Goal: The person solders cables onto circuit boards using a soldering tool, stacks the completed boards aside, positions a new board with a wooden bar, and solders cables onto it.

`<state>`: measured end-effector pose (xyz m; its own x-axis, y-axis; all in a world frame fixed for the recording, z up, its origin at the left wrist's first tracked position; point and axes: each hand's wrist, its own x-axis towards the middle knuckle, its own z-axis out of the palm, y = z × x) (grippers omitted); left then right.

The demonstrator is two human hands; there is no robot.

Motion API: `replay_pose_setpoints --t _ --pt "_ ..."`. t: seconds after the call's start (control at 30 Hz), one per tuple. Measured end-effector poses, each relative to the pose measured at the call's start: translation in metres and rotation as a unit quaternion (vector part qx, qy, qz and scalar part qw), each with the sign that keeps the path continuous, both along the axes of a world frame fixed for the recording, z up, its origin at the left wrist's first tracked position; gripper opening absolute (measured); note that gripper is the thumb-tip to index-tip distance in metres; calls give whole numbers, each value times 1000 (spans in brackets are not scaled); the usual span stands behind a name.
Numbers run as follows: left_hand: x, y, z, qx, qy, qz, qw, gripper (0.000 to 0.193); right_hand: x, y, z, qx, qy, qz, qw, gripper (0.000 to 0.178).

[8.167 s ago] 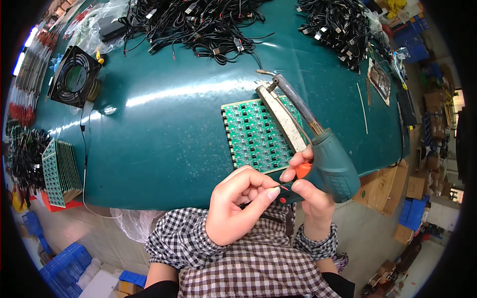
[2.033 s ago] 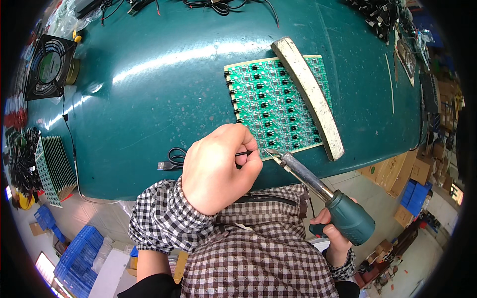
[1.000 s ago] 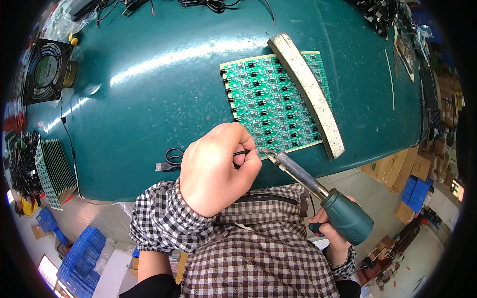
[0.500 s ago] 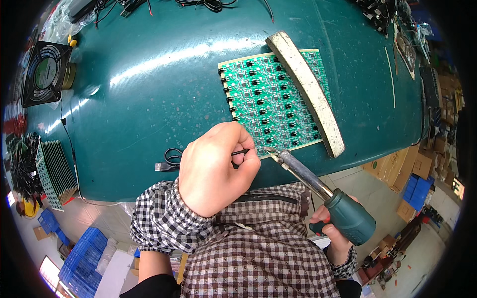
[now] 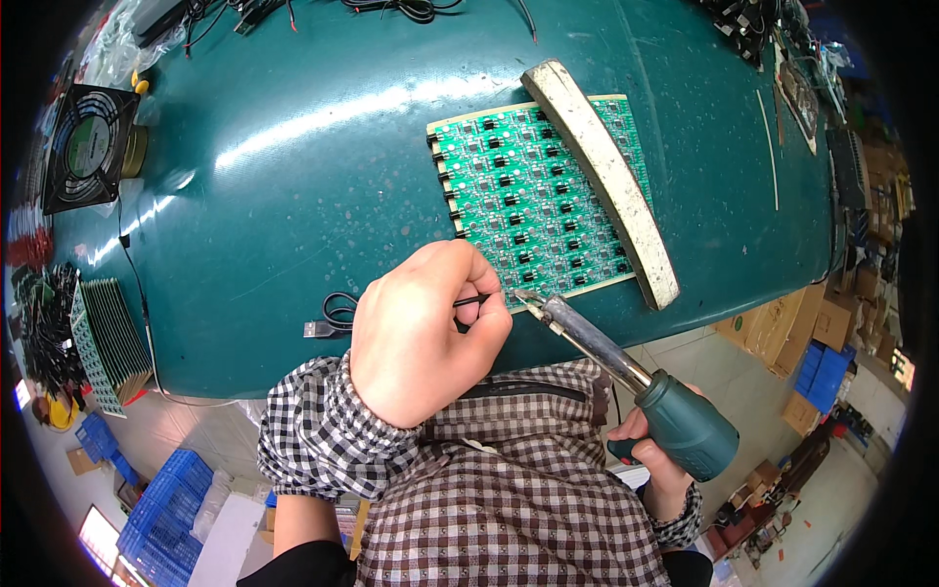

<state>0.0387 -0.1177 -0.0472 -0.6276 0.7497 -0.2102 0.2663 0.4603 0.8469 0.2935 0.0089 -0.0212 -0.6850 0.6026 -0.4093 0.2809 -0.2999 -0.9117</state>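
Note:
My left hand (image 5: 425, 333) pinches the end of a thin black USB cable (image 5: 339, 311) at the near edge of a green circuit board panel (image 5: 538, 191). The cable's USB plug (image 5: 319, 330) lies on the table left of that hand. In my right hand (image 5: 650, 445) is a dark green pistol-grip soldering iron (image 5: 687, 426), fingers wrapped round its handle. Its tip meets the panel's near edge just right of my left fingertips; whether it touches the wire end cannot be made out. A long, worn, pale curved bar (image 5: 606, 176) lies across the panel's right part.
The green table (image 5: 293, 225) curves away at its near edge. On the left stand a black fan (image 5: 90, 147) and a stack of boards (image 5: 112, 342). Black cables (image 5: 406, 8) lie along the far edge. Blue crates (image 5: 166, 504) and cardboard boxes (image 5: 782, 328) stand beyond the table.
The iron's tip has shifted very slightly left, toward my left fingertips. My left hand and the panel stay almost where they were.

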Motion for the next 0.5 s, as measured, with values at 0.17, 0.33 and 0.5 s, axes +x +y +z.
replay_pose_setpoints --t 0.17,0.33,0.5 --pt "1 0 1 -5 0 3 1000 8 1 0 -1 -2 -3 6 1000 66" --pt "1 -1 0 0 -1 4 1000 8 0 0 -1 4 -8 5 1000 65" --pt "1 0 1 -1 -5 6 1000 8 1 1 1 11 2 5 1000 65"
